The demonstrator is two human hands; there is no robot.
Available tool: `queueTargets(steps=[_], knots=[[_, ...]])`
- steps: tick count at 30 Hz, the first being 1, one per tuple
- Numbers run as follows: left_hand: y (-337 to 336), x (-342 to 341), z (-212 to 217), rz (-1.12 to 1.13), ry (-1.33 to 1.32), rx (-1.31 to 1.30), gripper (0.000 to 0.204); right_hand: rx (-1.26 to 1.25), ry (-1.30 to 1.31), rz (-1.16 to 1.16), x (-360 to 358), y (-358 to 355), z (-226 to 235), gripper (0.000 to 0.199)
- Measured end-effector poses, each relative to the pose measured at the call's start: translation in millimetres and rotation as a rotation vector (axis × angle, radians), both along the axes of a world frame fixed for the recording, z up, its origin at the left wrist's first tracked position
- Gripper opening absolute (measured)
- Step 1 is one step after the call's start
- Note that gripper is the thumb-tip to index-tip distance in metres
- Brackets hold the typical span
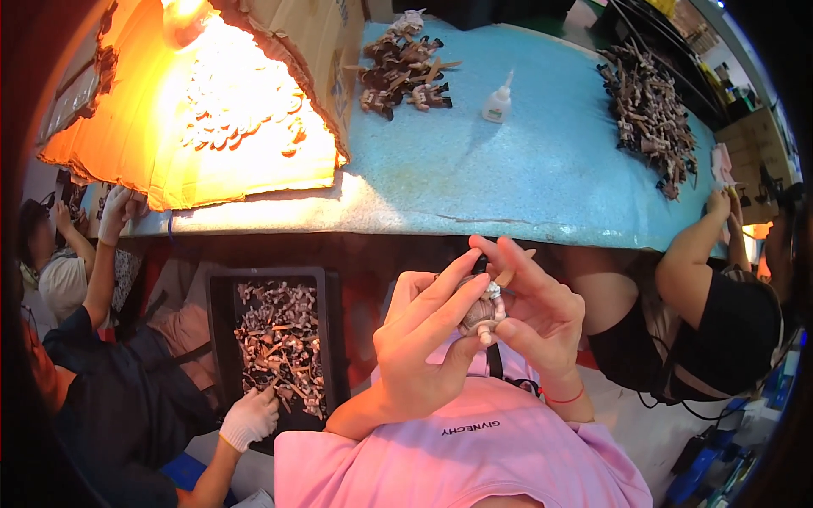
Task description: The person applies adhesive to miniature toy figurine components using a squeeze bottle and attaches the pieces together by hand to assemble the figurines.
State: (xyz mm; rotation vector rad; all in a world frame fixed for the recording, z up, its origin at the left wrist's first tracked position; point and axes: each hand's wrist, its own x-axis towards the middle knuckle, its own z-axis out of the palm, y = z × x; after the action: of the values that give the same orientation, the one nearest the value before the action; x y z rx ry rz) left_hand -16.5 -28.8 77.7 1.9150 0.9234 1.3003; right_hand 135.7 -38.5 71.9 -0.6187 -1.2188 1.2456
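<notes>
Both of my hands are raised in front of my chest, just off the near edge of the blue-covered table [542, 169]. Between them is a small figurine [481, 315] with a brownish rounded part and pale, light-coloured parts. My left hand [419, 343] pinches it from the left with bent fingers and thumb. On the other side, my right hand [542, 317] grips it, its thumb pressed near the lower end. Fingers hide much of the figurine, including its upper dark part. A thin tan piece sticks up beside the right fingers.
A white glue bottle [498, 103] stands on the table between a small figurine cluster [402, 72] and a larger pile [652, 118]. Brightly lit cardboard [161, 173] holds more parts. A co-worker's gloved hand [251, 419] reaches into a black tray [334, 339] of figurines. Another person sits right.
</notes>
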Motion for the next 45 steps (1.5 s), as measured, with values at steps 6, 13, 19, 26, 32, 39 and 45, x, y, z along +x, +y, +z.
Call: queueTargets(steps=[6,13,19,26,32,39,45], knots=[[-0.5,0.3,-5.6,-0.027,-0.132,-0.069,0.044,-0.061,0.025,0.063,2.9,-3.4,9.0,0.063],[-2.3,0.8,-10.7,-0.059,-0.193,-0.054,0.039,-0.016,-0.176,0.009,4.0,-5.7,15.5,0.062],[-3.3,3.9,-8.4,-0.007,-0.099,0.029,0.045,-0.020,-0.200,-0.011,5.1,-6.7,14.2,0.062],[-4.8,4.1,-4.7,0.015,-0.025,0.058,0.048,-0.051,-0.172,0.022,6.9,-5.2,12.5,0.061],[-3.9,8.7,0.6,0.032,0.050,0.071,0.048,-0.098,-0.011,-0.006,3.8,-6.0,3.8,0.064],[-5.1,6.5,6.8,0.068,0.126,0.097,0.047,-0.117,0.091,0.013,-1.3,-2.9,5.4,0.063],[-3.3,7.5,8.5,0.062,0.145,0.091,0.047,-0.078,0.100,0.006,-0.1,-2.8,0.7,0.062]])
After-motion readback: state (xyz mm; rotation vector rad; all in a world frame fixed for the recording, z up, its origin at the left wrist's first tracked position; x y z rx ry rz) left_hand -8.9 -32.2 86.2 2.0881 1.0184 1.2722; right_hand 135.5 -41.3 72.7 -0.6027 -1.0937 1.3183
